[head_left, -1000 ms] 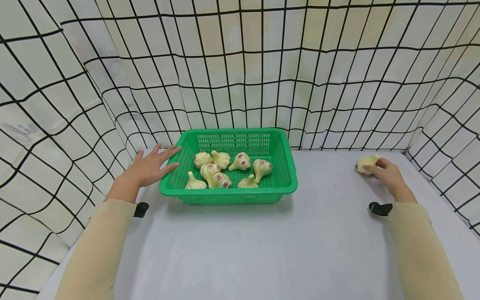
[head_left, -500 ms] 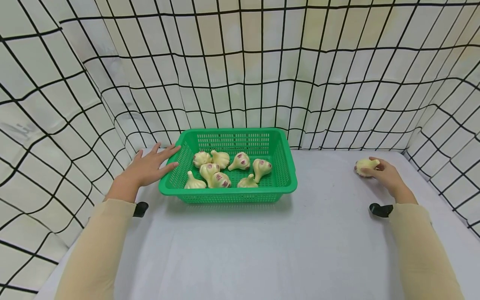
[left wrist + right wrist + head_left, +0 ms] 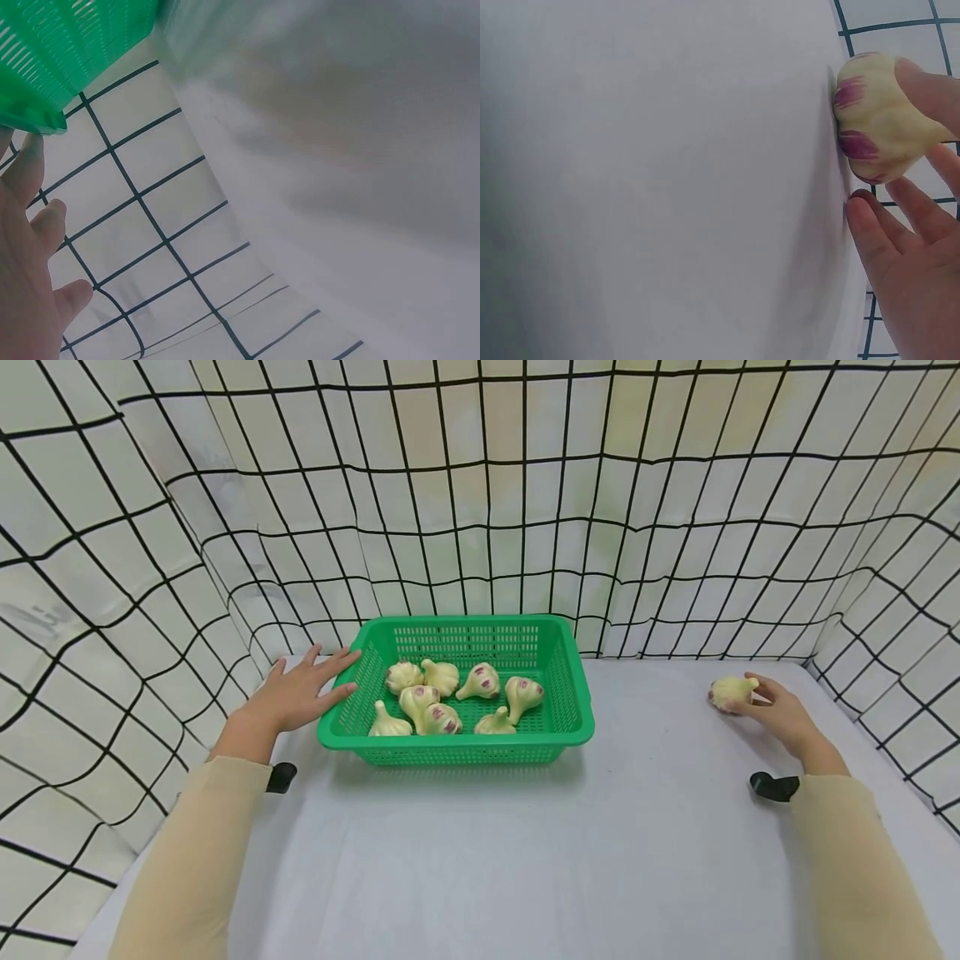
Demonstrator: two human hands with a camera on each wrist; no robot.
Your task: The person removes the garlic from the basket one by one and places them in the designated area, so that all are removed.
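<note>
The left hand lies flat with spread fingers at the left rim of a green basket; in the left wrist view its fingers reach up to the rim. Several garlic bulbs with purple marks lie inside. Far to the right, another bulb rests on the white surface, its stem toward the right hand. That hand's digits stand apart around the stem. In the right wrist view one digit touches the bulb while other fingers extend below it, loosely spread.
Black netting over white sheeting rises behind the basket and at both sides. White cloth covers the surface in front of the basket and between it and the right hand. A dark wrist device sticks out beside the right sleeve.
The right hand has drawn back slightly to the right and toward the person, its digits looser, while the bulb stays nearly in place with its stem turned rightward. The left hand and basket look unmoved.
</note>
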